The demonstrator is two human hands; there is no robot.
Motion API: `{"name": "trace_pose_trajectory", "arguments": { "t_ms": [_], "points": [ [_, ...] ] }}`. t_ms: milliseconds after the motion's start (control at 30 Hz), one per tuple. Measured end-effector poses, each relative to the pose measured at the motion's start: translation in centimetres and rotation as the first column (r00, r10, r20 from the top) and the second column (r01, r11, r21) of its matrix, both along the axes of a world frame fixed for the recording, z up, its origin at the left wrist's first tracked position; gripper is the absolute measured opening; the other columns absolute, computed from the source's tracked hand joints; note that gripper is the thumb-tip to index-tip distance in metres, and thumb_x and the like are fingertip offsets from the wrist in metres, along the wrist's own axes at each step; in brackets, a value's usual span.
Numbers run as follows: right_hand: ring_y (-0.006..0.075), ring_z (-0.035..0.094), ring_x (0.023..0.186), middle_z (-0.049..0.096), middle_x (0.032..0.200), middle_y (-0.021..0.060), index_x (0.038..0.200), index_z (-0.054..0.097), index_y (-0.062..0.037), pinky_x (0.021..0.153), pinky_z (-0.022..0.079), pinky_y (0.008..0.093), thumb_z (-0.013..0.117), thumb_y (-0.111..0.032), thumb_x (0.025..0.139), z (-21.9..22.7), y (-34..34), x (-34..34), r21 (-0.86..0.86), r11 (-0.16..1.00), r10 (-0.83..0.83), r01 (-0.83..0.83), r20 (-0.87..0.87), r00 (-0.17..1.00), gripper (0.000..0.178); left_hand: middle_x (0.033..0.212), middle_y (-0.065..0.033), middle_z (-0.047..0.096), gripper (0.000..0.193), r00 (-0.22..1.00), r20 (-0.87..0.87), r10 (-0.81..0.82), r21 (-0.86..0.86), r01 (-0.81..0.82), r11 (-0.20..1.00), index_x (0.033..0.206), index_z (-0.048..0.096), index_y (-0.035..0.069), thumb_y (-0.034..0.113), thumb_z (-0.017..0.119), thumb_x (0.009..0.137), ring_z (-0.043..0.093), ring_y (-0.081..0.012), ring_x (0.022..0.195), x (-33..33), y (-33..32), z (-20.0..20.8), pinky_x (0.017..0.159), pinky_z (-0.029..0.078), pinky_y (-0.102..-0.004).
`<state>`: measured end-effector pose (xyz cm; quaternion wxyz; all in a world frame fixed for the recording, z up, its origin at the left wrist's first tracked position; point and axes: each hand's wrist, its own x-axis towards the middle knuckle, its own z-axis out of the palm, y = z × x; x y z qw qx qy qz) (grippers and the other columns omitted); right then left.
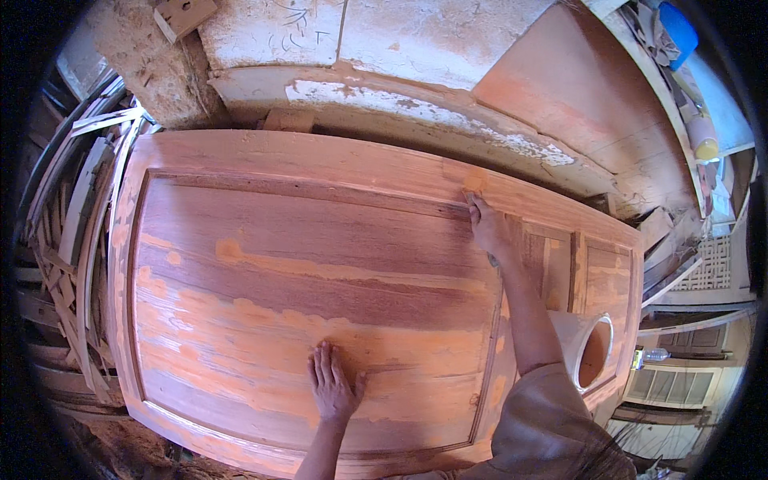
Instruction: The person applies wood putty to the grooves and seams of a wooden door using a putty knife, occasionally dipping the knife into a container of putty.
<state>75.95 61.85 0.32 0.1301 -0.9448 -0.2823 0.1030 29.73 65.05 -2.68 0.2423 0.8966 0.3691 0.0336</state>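
Note:
A large reddish-brown wooden door (pixel 320 216) lies flat in front of me, with a framed panel and streaks of orange filler or dust over its surface. My left hand (pixel 334 388) rests on the panel's near half, palm down with fingers stretched out. Farther away and to the right, my right hand (pixel 490 230) presses at the moulding along the panel's far edge. Its fingers are bent close together, and whatever may be under them is hidden. An orange patch (pixel 474 179) marks the door frame just beyond those fingertips.
A pale hollow cylinder (pixel 565 328) sits on the door right of my right forearm. Wooden strips (pixel 84 208) are piled at the left. Dusty pale boards (pixel 416 40) stand along the far side. A clear plastic bottle (pixel 656 354) is at the far right.

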Motion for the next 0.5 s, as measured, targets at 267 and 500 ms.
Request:
{"name": "trace_pose_trajectory", "arguments": {
  "t_ms": [267,500],
  "points": [
    [0.0365,0.068,0.094,0.069,0.107,0.0196,0.133,0.06,-0.0177,0.084,0.052,0.0453,0.053,-0.027,0.1,4.6,2.0,7.2,-0.149,0.876,0.45,-0.458,-0.083,0.889,0.035,0.152,-0.0226,0.035,0.072,0.999,0.044,0.007,0.001,-0.007,1.0,0.143,0.037,-0.002,0.046,0.057,0.092,0.03,-0.0394,0.143,0.6,0.0,0.7,0.117,0.021,-0.0555],
    [0.0365,0.066,0.103,0.068,0.113,0.0185,0.124,0.065,-0.0183,0.087,0.053,0.0447,0.054,-0.031,0.097,4.7,0.8,10.5,-0.188,0.834,0.462,-0.518,-0.274,0.843,0.031,0.152,-0.0226,0.036,0.073,1.0,0.009,0.005,0.015,-0.005,1.0,0.145,0.036,-0.001,0.045,0.057,0.093,0.03,-0.0393,0.144,0.3,0.0,0.4,0.117,0.02,-0.0554]
  ]
}}
